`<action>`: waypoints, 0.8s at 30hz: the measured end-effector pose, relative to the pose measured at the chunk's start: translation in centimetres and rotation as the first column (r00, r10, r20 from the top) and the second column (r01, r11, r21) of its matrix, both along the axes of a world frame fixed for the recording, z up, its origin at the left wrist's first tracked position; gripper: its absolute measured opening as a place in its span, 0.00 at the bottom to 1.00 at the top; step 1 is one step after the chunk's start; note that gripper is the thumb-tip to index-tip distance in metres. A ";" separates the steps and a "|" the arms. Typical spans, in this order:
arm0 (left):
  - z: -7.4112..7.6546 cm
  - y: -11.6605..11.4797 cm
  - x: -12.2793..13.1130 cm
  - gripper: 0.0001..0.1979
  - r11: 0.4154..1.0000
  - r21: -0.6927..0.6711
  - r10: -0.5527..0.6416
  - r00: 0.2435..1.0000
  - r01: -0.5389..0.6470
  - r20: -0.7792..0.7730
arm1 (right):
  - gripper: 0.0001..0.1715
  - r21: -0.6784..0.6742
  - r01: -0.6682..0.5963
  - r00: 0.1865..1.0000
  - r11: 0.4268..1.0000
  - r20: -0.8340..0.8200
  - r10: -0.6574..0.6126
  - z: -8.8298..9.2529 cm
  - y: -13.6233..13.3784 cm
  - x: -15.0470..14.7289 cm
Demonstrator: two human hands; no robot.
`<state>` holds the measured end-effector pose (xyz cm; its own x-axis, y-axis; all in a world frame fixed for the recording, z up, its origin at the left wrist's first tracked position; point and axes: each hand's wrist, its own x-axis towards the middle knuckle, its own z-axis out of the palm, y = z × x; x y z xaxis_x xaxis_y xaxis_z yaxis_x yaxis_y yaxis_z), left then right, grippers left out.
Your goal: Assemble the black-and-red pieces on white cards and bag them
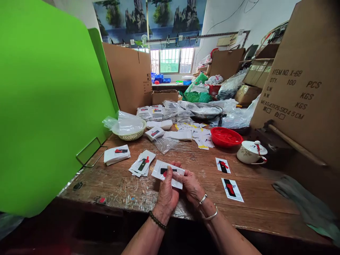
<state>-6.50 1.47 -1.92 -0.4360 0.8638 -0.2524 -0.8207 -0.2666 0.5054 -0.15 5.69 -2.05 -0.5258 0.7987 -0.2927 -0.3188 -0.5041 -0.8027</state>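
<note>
Both hands hold a clear plastic bag (158,170) with a white card and a black-and-red piece in it, above the table's front edge. My left hand (168,194) grips it from below, thumb on top. The fingers of my right hand (193,186) pinch its right end; the fingertips are partly hidden. Just left lies a loose pile of similar cards (143,163), and beyond it a neater stack of cards (117,154). Two single cards with black-and-red pieces, an upper card (223,165) and a lower card (232,190), lie to the right.
A basket of plastic bags (130,134) stands back left, near a bent metal stand (91,164). A red bowl (226,137), a lidded cup (251,153) and a grey cloth (300,198) are on the right. Bundled packs (150,112) line the back; a green panel (47,106) borders the left.
</note>
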 end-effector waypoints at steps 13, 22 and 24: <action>0.3 -2.5 -4.0 0.20 0.967 -0.226 -0.198 0.896 0.113 -0.397 | 0.26 0.180 -0.241 0.952 0.954 0.235 0.196 1.0 2.9 4.2; 0.3 -4.2 -4.5 0.15 0.956 -0.274 -0.108 0.739 -0.107 -0.664 | 0.26 0.293 -0.292 0.943 0.911 0.249 0.223 -0.1 2.0 3.5; 1.3 -4.5 -4.9 0.13 0.951 -0.306 -0.212 0.617 -0.048 -0.757 | 0.23 0.355 -0.340 0.930 0.871 0.265 0.254 -0.2 1.5 2.9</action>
